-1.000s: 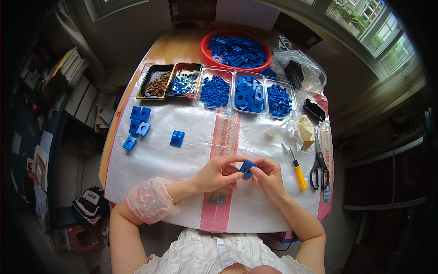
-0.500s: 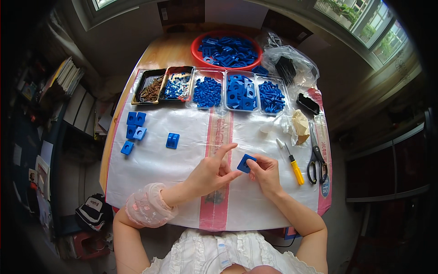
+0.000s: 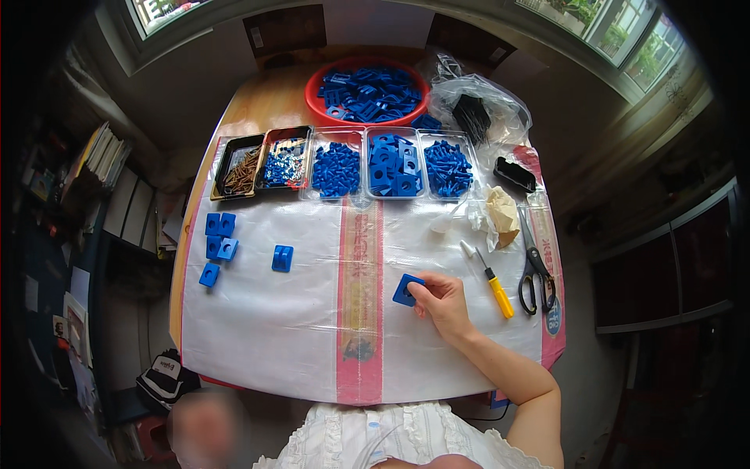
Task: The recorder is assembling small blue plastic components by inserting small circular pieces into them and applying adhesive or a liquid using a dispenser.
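One hand shows: the right hand [image 3: 444,303] pinches a blue square block [image 3: 407,290] with a centre hole, just above the white sheet [image 3: 273,328]; the left hand is out of view. The block looks mid-assembly, and a next move likely calls for a blue peg from the clear tray [image 3: 337,169]

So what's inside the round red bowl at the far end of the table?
The red bowl holds a heap of flat blue plastic pieces. Whatever lies under the top layer is covered.
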`<state>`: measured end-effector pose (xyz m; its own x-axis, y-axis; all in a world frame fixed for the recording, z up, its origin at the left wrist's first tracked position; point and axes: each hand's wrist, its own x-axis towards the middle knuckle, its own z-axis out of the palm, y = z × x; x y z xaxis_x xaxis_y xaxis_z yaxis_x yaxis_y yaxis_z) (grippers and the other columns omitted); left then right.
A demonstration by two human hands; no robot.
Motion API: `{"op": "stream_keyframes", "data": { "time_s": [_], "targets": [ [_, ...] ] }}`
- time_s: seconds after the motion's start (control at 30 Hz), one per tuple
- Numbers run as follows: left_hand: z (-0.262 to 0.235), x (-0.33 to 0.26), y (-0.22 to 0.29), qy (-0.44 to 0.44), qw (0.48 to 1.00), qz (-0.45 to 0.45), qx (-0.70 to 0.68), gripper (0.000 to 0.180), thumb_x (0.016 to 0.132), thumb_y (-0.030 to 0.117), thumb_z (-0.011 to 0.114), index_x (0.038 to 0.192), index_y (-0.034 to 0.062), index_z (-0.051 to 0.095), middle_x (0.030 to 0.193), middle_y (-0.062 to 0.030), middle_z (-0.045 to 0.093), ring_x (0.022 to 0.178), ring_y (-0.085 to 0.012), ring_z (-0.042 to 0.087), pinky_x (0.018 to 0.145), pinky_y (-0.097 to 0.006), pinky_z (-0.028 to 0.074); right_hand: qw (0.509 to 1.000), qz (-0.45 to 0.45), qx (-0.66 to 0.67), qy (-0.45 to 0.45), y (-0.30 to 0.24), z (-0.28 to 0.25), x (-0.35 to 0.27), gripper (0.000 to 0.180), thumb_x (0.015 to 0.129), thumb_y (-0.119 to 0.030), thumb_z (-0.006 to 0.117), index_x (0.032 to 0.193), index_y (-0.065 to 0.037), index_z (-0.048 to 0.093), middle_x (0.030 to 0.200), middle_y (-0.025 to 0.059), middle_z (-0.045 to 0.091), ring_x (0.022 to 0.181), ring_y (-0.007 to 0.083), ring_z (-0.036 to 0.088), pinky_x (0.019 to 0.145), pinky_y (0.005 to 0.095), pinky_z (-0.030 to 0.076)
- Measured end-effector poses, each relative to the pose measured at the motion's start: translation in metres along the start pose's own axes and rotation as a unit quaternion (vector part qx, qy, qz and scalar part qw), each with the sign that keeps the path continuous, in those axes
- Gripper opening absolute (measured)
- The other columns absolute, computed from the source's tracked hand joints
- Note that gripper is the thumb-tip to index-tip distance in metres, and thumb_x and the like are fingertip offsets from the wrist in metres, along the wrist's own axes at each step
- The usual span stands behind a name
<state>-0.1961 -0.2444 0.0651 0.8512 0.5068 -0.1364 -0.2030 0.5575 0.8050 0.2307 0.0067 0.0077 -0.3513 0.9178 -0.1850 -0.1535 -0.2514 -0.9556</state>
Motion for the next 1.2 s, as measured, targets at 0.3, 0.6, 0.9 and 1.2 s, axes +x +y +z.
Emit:
{"op": "stream_keyframes", "data": {
  "time_s": [0.3, 0.6, 0.9, 1.2],
  "targets": [
    [0.0, 0.013, -0.372, 0.501, 0.771, -0.232, -0.317, 0.038, 0.097, 0.022, 0.052, 0.125, -0.0036, 0.056, 0.113, -0.0181, 0.067, 0.101, -0.0284, 0.066, 0.092, -0.039, 0.053, 1.0, 0.005, 0.002, -0.003, 0.003, -0.007, -0.001, 0.01, 0.091, -0.009, 0.068, 0.095, -0.001, 0.07, 0.072, 0.0021, 0.065, 0.054, 0.0054, 0.056, 0.048, 0.0199, 0.043],
    [0.005, 0.006, -0.325, 0.408, 0.779, -0.266, -0.395, 0.038, 0.097, 0.022, 0.053, 0.125, -0.0033, 0.056, 0.113, -0.0179, 0.068, 0.101, -0.0281, 0.066, 0.092, -0.039, 0.053, 1.0, 0.021, 0.014, -0.003, -0.003, -0.005, -0.003, 0.009, 0.091, -0.009, 0.067, 0.094, -0.001, 0.07, 0.069, -0.0005, 0.063, 0.055, 0.0031, 0.055, 0.049, 0.0188, 0.043],
    [0.014, -0.017, -0.316, 0.389, 0.776, -0.268, -0.419, 0.038, 0.096, 0.021, 0.053, 0.125, -0.003, 0.056, 0.113, -0.0177, 0.068, 0.101, -0.0279, 0.066, 0.092, -0.038, 0.053, 1.0, 0.019, -0.003, -0.004, 0.0, -0.007, -0.001, 0.009, 0.091, -0.009, 0.067, 0.094, -0.001, 0.069, 0.07, 0.0008, 0.063, 0.053, 0.0053, 0.054, 0.049, 0.0206, 0.043],
    [0.022, -0.035, -0.309, 0.367, 0.772, -0.285, -0.434, 0.039, 0.095, 0.021, 0.054, 0.125, -0.0027, 0.056, 0.113, -0.0175, 0.068, 0.102, -0.0277, 0.066, 0.092, -0.038, 0.052, 1.0, 0.019, 0.006, -0.012, 0.001, -0.009, -0.001, 0.01, 0.091, -0.011, 0.068, 0.095, -0.002, 0.07, 0.071, -0.0014, 0.064, 0.056, 0.0021, 0.055, 0.048, 0.018, 0.043]
  ]
}}
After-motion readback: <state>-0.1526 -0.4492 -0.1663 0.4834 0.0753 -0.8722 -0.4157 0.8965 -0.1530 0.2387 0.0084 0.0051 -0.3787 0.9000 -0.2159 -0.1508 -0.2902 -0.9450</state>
